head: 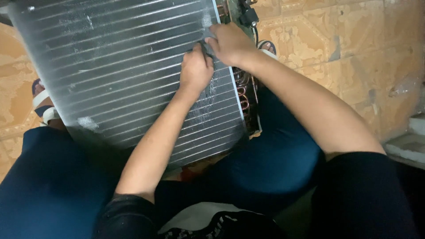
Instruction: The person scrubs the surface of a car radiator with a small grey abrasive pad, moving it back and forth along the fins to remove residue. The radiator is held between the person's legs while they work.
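aluminium finned coil [124, 75] over tan patterned floor tiles [354, 48]

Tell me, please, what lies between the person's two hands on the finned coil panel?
In the head view, nothing separate: the left hand and right hand nearly touch, with only a sliver of scuffed grey fins of the coil panel between them.

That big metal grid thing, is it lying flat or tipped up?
Tipped up. The finned coil panel leans against the person's knees, its lower edge between the legs, while both hands press on it.
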